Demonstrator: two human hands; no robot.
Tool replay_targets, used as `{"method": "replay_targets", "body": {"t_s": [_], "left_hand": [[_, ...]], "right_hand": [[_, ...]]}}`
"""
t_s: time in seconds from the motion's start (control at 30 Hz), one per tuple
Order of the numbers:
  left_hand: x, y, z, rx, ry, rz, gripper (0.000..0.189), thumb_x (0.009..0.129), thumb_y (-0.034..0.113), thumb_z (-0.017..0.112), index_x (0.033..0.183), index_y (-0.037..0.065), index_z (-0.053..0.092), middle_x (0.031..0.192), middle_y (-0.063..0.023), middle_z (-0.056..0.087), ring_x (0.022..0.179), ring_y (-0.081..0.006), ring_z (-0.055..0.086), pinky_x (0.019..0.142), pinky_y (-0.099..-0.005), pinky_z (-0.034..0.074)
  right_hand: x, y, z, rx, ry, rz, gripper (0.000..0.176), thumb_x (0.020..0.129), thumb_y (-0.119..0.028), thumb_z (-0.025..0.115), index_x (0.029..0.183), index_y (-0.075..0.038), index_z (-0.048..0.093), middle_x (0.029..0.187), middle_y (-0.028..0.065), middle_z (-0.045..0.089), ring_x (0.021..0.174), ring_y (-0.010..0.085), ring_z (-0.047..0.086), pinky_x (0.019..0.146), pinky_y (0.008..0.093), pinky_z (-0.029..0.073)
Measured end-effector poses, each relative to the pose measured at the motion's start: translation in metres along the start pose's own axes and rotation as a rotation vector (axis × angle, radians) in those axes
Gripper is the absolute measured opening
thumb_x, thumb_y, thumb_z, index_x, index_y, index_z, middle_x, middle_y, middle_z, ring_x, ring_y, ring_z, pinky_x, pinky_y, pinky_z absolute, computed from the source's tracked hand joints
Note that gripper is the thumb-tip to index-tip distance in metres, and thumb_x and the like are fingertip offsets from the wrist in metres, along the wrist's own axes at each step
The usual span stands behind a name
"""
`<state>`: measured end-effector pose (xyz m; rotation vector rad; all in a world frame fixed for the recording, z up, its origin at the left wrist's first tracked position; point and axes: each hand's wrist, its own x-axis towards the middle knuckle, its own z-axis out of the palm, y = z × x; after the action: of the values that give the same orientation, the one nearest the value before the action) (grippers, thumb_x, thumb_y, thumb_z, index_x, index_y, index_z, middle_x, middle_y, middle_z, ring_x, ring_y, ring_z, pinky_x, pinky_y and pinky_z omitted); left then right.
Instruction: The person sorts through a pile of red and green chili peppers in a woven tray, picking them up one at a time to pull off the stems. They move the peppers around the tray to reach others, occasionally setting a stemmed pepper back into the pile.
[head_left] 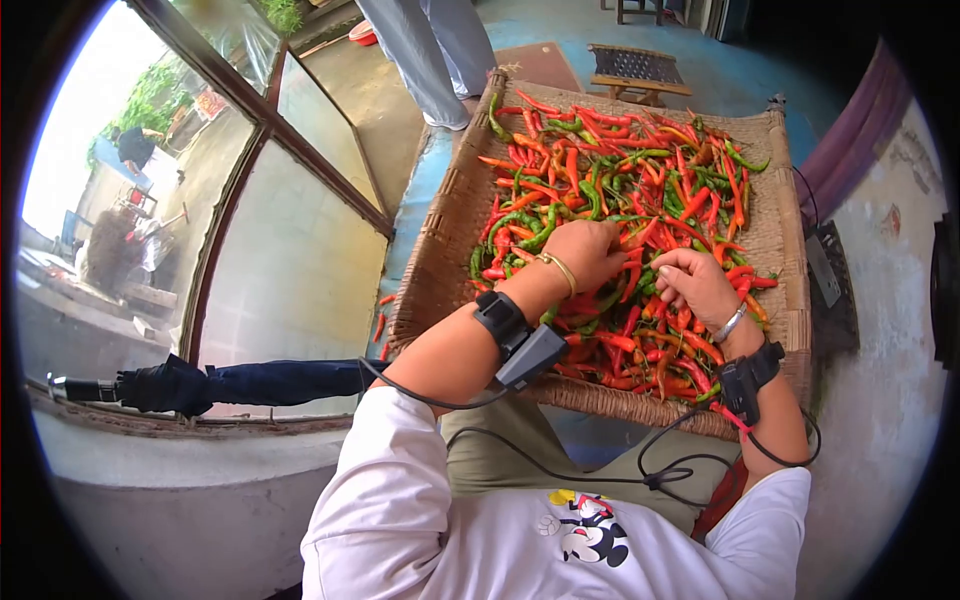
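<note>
Red, green and orange chili peppers (690, 200) lie in a heap across a woven tray (437, 262) in front of me. My left hand (587, 256) is over the middle of the heap, fingers curled down and closed against a red chili pepper (632, 268) at its fingertips. Just to its right, my right hand (697, 287) hovers low over the peppers with thumb and forefinger pinched together. What that pinch holds, if anything, is too small to make out. The curled fingers of both hands are partly hidden.
A folded dark umbrella (280, 383) lies along the window ledge at left. Another person's legs (435, 55) stand beyond the tray. Behind is a low woven stool (637, 72). Black cables (600, 477) run between my wrist devices, across my lap. A few peppers (380, 326) lie outside the tray's left edge.
</note>
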<state>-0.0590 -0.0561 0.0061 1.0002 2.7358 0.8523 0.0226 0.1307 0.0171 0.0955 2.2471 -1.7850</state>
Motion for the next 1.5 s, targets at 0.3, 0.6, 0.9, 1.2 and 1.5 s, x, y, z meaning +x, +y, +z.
{"method": "replay_targets", "body": {"t_s": [0.3,0.6,0.9,1.2,1.5], "left_hand": [[-0.009,0.025,0.004,-0.636,-0.105,0.152,0.018,0.074,0.007,0.064,0.088,0.000,0.055,0.073,-0.0069,0.060,0.061,-0.0126,0.057,0.056,-0.0264,0.047],[-0.014,0.034,-0.004,-0.859,-0.300,0.140,0.069,0.071,-0.001,0.061,0.130,0.003,0.026,0.084,-0.0029,0.052,0.071,-0.0076,0.051,0.062,-0.0217,0.045],[-0.005,0.015,0.011,-0.240,-0.058,0.262,0.032,0.072,0.012,0.058,0.103,0.005,0.056,0.082,-0.0108,0.058,0.072,-0.0258,0.059,0.063,-0.0337,0.047],[-0.008,0.027,0.020,0.276,-0.406,0.156,0.028,0.071,0.023,0.061,0.095,0.009,0.058,0.089,-0.0100,0.059,0.084,-0.0270,0.059,0.067,-0.0376,0.048],[0.001,0.009,0.019,0.022,-0.061,0.149,0.014,0.074,0.017,0.056,0.078,0.005,0.062,0.067,-0.0111,0.060,0.067,-0.0282,0.060,0.059,-0.0370,0.048]], "right_hand": [[-0.004,-0.003,0.005,0.370,0.129,-0.098,0.021,0.086,-0.018,0.050,0.099,-0.002,0.054,0.063,-0.0002,0.053,0.048,0.0048,0.047,0.043,0.0164,0.038],[0.003,0.007,-0.012,0.573,0.211,-0.052,0.018,0.085,-0.023,0.052,0.087,-0.006,0.056,0.057,-0.0005,0.053,0.043,0.0059,0.046,0.039,0.0169,0.036],[0.016,0.008,-0.078,0.906,0.582,-0.101,0.025,0.086,-0.022,0.050,0.106,-0.007,0.051,0.080,0.0031,0.060,0.067,0.0080,0.058,0.046,0.0201,0.043],[0.002,-0.003,-0.001,-0.342,0.008,-0.179,0.021,0.075,-0.007,0.056,0.094,0.003,0.058,0.079,0.0047,0.059,0.069,0.0089,0.054,0.064,0.0229,0.044],[0.000,0.004,-0.004,-0.434,0.130,-0.290,0.016,0.073,-0.004,0.055,0.087,0.003,0.058,0.077,0.0087,0.059,0.067,0.0139,0.056,0.063,0.0252,0.045]]}}
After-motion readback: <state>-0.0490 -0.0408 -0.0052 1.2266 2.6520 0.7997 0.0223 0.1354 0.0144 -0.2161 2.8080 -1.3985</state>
